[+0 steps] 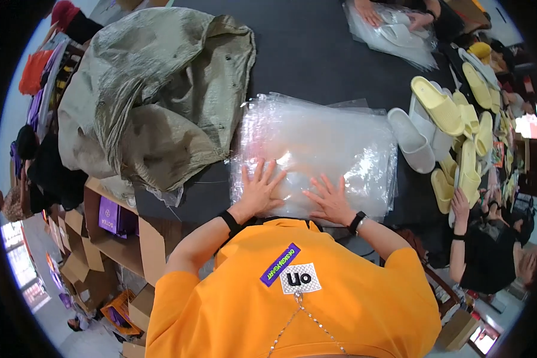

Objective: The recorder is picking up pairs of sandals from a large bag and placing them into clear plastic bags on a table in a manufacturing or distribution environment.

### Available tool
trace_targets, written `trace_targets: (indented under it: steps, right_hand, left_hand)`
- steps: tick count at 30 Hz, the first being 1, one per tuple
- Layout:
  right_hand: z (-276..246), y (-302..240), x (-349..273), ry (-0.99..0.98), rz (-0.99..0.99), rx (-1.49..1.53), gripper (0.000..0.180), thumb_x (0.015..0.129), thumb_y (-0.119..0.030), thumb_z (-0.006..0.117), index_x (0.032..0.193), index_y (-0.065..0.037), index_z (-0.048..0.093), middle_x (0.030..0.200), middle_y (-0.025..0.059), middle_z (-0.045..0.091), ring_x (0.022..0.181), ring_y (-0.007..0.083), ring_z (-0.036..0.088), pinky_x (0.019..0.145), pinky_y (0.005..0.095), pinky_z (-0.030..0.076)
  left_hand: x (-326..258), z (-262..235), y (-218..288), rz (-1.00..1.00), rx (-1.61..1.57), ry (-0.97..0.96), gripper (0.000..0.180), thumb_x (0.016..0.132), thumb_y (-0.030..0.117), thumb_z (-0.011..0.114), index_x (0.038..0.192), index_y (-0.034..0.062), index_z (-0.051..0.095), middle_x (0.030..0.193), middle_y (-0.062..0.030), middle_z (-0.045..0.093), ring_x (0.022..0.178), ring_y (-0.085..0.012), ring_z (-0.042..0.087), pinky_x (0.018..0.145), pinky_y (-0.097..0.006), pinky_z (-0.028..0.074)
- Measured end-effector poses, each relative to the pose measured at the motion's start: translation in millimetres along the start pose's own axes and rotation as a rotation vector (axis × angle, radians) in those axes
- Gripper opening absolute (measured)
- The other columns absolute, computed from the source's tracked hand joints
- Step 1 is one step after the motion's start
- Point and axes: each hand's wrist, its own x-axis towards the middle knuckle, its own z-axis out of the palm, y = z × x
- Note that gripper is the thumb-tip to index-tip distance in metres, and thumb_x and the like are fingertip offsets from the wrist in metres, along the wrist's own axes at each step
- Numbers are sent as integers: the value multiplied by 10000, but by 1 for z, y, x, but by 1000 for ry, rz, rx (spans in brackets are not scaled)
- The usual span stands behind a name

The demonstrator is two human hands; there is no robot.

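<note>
A stack of clear plastic bags point(334, 140) lies on the dark table in front of me, its sheets slightly fanned at the edges. My left hand point(258, 192) rests flat on the near left part of the stack, fingers spread. On the near right part lies my right hand point(330, 201), palm down with the fingers apart. Neither hand grips anything. Just right of the stack sits a white slipper point(411, 140), close to its edge.
A crumpled grey-green woven sack point(155, 95) covers the table's left side. Yellow slippers point(438, 106) pile up at the right, where a co-worker's hand point(460, 206) touches one. Across the table, another person's hands point(369, 12) rest on bagged slippers point(397, 36). Open cardboard boxes point(152, 250) stand lower left.
</note>
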Motion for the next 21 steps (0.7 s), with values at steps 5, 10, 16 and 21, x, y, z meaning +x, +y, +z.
trace_targets:
  steps: [5,10,16,21]
  right_hand:
    - [-13,16,1,-48,18,131,699,657,-453,676,1274,-256,414,1396,92,263,1297,291,202,939,660,126]
    - [-15,92,-35,482,794,149,658,740,-468,592,1280,-148,393,1378,146,281,1291,325,213,965,601,153]
    - [-24,138,-77,606,1384,654,742,820,-546,443,1353,-63,256,1323,197,336,1241,359,275,991,487,212]
    - [-7,137,-79,466,1249,792,753,845,-548,386,1338,8,260,1283,231,365,1201,346,335,1008,391,244]
  left_hand:
    - [43,-24,13,20,-8,132,413,724,473,602,936,119,629,1086,-105,502,1123,-312,383,944,-588,179]
    - [128,-51,23,99,-45,187,538,750,488,578,1155,139,510,1211,-147,430,1177,-324,342,956,-567,199]
    - [193,-26,0,9,123,123,847,711,679,494,1357,173,284,1321,-198,350,1246,-387,268,963,-584,201]
    - [213,-33,-14,-23,18,-138,840,700,676,513,1326,145,333,1178,-141,497,1100,-318,447,892,-509,329]
